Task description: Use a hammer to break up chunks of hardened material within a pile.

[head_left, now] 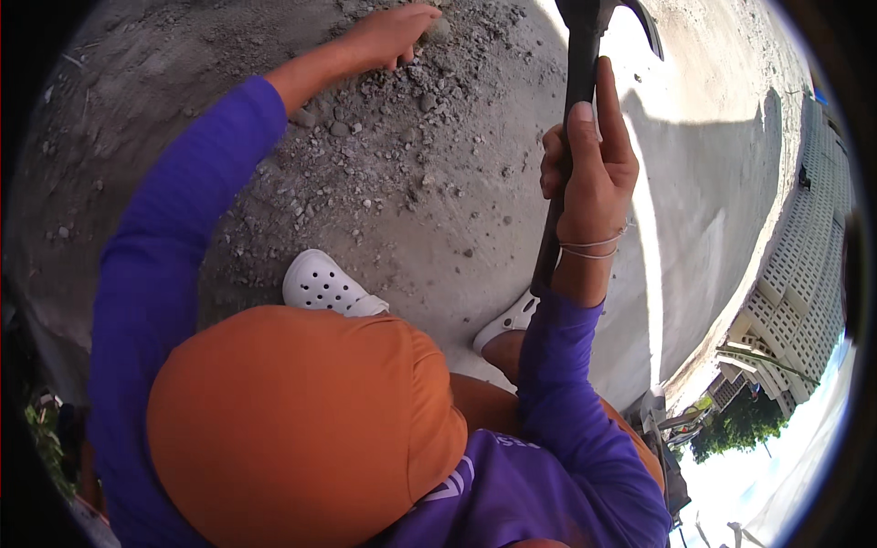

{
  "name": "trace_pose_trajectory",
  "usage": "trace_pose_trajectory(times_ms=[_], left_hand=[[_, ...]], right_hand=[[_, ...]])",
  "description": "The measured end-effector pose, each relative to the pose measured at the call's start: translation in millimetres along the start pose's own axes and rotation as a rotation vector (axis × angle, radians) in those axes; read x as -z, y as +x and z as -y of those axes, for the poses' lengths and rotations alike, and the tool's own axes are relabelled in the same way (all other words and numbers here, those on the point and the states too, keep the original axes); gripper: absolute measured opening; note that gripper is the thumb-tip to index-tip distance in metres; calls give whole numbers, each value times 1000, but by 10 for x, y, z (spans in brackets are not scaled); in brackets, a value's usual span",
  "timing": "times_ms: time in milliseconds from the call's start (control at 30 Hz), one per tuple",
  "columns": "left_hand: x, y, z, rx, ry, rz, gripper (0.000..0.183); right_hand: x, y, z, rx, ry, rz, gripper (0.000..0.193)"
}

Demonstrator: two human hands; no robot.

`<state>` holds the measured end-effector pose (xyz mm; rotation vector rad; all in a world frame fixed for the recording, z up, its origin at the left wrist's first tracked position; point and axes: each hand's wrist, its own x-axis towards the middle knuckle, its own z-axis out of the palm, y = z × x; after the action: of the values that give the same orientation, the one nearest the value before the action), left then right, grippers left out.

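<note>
My right hand [589, 178] is wrapped round the dark handle of a claw hammer [582, 68], its index finger stretched along the handle. The hammer points away from me, its head partly cut off by the upper edge of the head view. At the far side, my left hand [388, 36] reaches down to the ground with its fingers curled against a rounded grey stone [438, 33]. Part of that stone is hidden by the fingers. Grey gravel [365, 164] and crumbled bits lie scattered below my left hand.
My feet in white clogs [324, 281] stand on the grey ground near the gravel. A bright sunlit strip [647, 247] runs along the right. Stacked pale blocks with holes [799, 265] stand farther right, with a green tree [749, 425] below them.
</note>
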<state>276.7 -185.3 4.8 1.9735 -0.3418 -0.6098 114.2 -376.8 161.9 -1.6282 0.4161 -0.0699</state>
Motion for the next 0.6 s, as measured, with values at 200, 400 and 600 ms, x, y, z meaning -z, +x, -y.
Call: trace_pose_trajectory(times_ms=[200,400,600], left_hand=[[178,-112,198,60,-353,-151,47],[202,-139,12,152,-372,-293,45],[120,-334,-23,66,-77,-274,47]], right_hand=[[-193,-111,252,254,-79,-131,53],[-461,273,-1118,199,-498,49,47],[-445,383,-869,224,-246,88,46]])
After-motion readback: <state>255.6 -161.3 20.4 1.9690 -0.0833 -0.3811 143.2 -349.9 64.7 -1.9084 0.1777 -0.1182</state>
